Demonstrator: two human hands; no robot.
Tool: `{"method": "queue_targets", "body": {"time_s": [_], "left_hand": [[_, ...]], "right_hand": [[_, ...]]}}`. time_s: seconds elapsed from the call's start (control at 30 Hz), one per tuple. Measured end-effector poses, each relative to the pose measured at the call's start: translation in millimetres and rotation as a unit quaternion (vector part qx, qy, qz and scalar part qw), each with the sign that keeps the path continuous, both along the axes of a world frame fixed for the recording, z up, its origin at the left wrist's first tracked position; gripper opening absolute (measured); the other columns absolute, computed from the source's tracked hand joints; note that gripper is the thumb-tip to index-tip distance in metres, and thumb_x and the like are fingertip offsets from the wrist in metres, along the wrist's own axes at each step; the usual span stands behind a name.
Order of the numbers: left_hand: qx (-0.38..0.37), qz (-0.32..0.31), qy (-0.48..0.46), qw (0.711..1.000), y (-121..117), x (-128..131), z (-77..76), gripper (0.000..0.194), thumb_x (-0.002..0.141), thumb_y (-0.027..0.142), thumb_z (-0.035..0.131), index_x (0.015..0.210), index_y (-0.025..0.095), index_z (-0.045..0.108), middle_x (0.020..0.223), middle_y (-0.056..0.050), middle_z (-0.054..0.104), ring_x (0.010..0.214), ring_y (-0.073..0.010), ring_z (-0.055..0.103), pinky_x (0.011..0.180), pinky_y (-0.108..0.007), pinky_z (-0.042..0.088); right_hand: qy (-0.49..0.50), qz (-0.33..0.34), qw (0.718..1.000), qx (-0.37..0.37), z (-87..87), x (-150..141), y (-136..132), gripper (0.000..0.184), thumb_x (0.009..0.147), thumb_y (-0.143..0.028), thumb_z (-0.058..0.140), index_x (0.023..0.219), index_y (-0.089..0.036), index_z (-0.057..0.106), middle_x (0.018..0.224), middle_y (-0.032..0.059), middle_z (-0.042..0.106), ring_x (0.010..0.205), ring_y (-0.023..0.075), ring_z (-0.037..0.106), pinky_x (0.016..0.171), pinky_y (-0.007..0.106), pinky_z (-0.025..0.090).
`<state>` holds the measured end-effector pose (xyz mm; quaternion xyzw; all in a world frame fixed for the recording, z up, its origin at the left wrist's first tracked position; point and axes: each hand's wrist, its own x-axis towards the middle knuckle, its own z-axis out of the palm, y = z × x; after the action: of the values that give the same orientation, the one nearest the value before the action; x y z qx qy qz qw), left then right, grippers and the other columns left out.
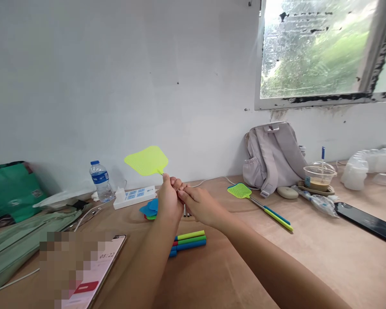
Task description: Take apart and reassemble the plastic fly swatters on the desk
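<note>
My left hand [167, 199] is raised above the table and grips the short stem of a bright yellow-green fly swatter head [147, 160], which tilts up to the left. My right hand [197, 205] meets it fingertip to fingertip at the stem and also seems to pinch a thin metal rod [185, 211] that pokes out below. Under my wrists lie several swatter handles [189, 241] in yellow, green, red and blue. Blue swatter heads [149, 208] are stacked just left of my left hand.
An assembled green swatter [259, 204] lies right of my hands. A white power strip [134, 197], water bottle [101, 180], grey backpack [272, 156], lidded drink cup [319, 177], dark phone [366, 222] and a lit phone [93, 274] stand around the brown table [309, 257].
</note>
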<state>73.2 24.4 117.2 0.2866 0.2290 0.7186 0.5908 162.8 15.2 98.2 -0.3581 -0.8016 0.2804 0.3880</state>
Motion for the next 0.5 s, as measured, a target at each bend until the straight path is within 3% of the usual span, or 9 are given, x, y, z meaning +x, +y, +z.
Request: {"method": "queue_targets", "body": {"time_s": [0.1, 0.23, 0.4, 0.5], "left_hand": [[-0.016, -0.006, -0.002, 1.0, 2.0, -3.2, 0.2, 0.04, 0.09, 0.036, 0.024, 0.055, 0.019, 0.029, 0.04, 0.008, 0.021, 0.034, -0.0072, 0.03, 0.045, -0.021, 0.037], [-0.03, -0.029, -0.011, 0.999, 0.9, -5.9, 1.7, 0.04, 0.09, 0.037, 0.023, 0.055, 0.019, 0.028, 0.039, 0.008, 0.021, 0.034, -0.0076, 0.03, 0.043, -0.022, 0.036], [-0.051, -0.053, -0.028, 0.997, 1.8, -4.9, -1.2, 0.039, 0.091, 0.035, 0.021, 0.056, 0.019, 0.025, 0.038, 0.008, 0.021, 0.034, -0.0075, 0.032, 0.043, -0.021, 0.037], [-0.042, -0.061, -0.043, 0.996, 12.3, -24.6, -0.3, 0.038, 0.092, 0.031, 0.016, 0.056, 0.019, 0.022, 0.038, 0.008, 0.02, 0.032, -0.0068, 0.031, 0.039, -0.018, 0.036]], "right_hand": [[0.062, 0.048, 0.986, -0.148, -1.8, -0.4, 3.6, 0.036, 0.086, -0.047, 0.032, 0.063, -0.02, 0.036, 0.042, -0.0074, 0.038, 0.03, 0.0061, 0.036, 0.032, 0.019, 0.028], [0.138, 0.13, 0.946, -0.263, -2.7, 0.4, 6.7, 0.036, 0.084, -0.051, 0.033, 0.065, -0.021, 0.033, 0.035, -0.0117, 0.032, 0.022, 0.0049, 0.028, 0.026, 0.016, 0.024], [0.182, 0.211, 0.88, -0.385, -2.1, 2.6, 8.4, 0.035, 0.088, -0.047, 0.027, 0.068, -0.02, 0.035, 0.031, -0.012, 0.033, 0.022, 0.0039, 0.024, 0.028, 0.013, 0.023], [0.176, 0.258, 0.825, -0.471, -2.9, 5.3, 5.8, 0.038, 0.091, -0.04, 0.016, 0.065, -0.02, 0.033, 0.029, -0.0115, 0.029, 0.022, 0.0044, 0.02, 0.029, 0.013, 0.02]]}}
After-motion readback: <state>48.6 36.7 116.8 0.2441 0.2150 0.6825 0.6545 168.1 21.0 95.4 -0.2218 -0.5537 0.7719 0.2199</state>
